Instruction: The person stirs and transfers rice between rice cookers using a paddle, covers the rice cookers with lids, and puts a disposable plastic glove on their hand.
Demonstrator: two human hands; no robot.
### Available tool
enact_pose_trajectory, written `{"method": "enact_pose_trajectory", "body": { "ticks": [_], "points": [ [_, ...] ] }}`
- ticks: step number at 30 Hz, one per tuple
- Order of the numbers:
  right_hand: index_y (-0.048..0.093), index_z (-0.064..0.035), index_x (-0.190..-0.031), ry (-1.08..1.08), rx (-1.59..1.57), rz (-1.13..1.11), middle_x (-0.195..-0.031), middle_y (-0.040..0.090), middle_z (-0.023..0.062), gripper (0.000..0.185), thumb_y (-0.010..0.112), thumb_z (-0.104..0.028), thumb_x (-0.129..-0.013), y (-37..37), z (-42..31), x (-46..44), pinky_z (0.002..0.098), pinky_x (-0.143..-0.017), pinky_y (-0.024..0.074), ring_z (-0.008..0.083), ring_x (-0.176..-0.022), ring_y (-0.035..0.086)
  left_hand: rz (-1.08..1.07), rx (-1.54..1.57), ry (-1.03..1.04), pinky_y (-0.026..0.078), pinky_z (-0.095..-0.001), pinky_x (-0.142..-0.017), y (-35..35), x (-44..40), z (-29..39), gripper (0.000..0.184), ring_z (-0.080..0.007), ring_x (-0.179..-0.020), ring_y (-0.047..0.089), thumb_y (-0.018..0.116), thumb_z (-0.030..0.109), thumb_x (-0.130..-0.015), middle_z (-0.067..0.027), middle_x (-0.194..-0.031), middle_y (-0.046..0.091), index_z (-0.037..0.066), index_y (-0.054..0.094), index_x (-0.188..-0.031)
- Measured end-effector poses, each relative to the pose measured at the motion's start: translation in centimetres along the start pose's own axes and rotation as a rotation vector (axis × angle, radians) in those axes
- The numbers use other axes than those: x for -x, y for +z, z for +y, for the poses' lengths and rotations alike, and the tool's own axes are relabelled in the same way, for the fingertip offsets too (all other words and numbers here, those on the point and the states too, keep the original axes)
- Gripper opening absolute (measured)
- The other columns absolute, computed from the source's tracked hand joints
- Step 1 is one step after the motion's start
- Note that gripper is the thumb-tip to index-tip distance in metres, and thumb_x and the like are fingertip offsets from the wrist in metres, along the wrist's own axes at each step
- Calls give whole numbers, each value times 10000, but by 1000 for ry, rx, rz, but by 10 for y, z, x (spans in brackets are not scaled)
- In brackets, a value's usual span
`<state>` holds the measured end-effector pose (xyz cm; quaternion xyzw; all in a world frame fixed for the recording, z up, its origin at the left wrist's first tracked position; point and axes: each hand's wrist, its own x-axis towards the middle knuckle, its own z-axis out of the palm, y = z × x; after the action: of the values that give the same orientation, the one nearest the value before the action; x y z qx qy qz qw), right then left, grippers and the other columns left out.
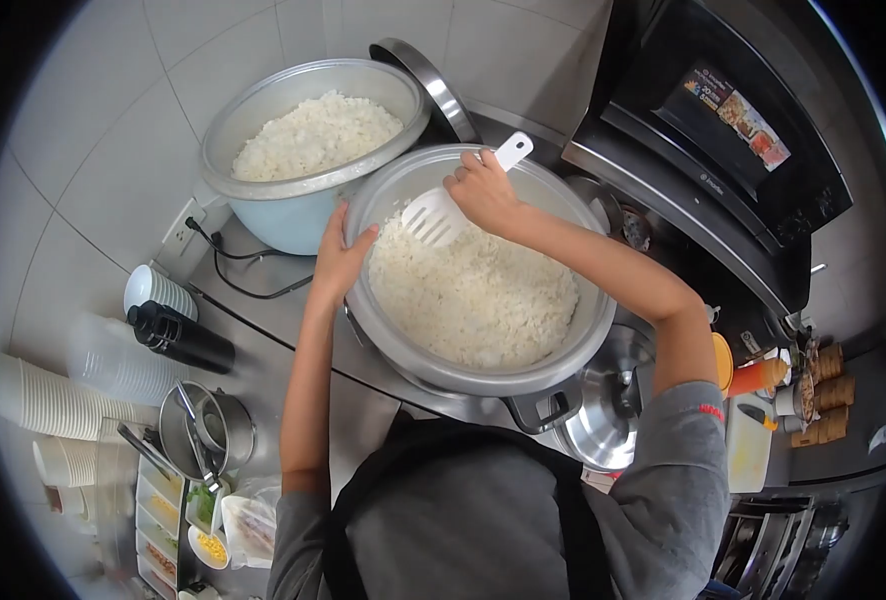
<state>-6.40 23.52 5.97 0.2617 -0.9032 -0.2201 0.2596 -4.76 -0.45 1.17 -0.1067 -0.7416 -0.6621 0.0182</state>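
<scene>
In front of me stands a wide metal rice pot (603, 318) holding a deep bed of cooked white rice (473, 300). My right hand (483, 192) is wrapped round the handle of a white slotted spatula (433, 218), whose blade touches the rice near the far left side. My left hand (343, 256) rests on the left rim of the pot, thumb over the edge and fingers along the outside. Behind to the left is a second rice pot (308, 220), light blue outside, with white rice (318, 135) heaped in it.
A metal lid (428, 85) leans behind the pots. On the right are a steel bowl (603, 410) and a black appliance (703, 150). To the left lie a black bottle (181, 338), stacked cups (53, 395), a steel pot with tongs (233, 430) and a power cord (263, 290).
</scene>
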Motion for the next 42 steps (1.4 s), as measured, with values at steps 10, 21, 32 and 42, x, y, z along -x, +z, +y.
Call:
{"method": "enact_pose_trajectory", "body": {
  "ticks": [10,21,32,42],
  "points": [
    [678,-124,-730,-232,-399,-134,-685,620,-37,188,726,-300,-688,-47,-13,-6,378,-833,296,150,-859,482,-17,301,-149,437,-279,-885,-1,2,13,588,-213,-1054,554,527,-65,-729,-190,-1218,530,-94,387,-1300],
    [650,-117,-705,-393,-560,-165,-636,575,-49,186,730,-285,-700,-85,-25,6,391,-867,285,148,-809,469,-22,306,-146,441,-284,-880,-2,0,10,640,-227,-1062,551,533,-63,-727,-210,-1252,504,-102,341,-1336],
    [646,-114,-776,-57,-548,-134,-688,593,-28,150,717,-227,-708,-129,-25,101,447,-863,288,162,-812,500,67,312,-68,431,-276,-899,1,1,10,621,-230,-1105,535,539,-82,-688,-225,-1294,474,-90,418,-1298],
    [661,-104,-898,251,-597,-341,-718,637,38,166,647,-245,-812,-138,-13,154,423,-815,280,200,-766,534,68,326,-55,424,-272,-907,0,-2,3,623,-224,-1077,552,537,-87,-674,-213,-1285,487,-79,436,-1289]
  ]
}}
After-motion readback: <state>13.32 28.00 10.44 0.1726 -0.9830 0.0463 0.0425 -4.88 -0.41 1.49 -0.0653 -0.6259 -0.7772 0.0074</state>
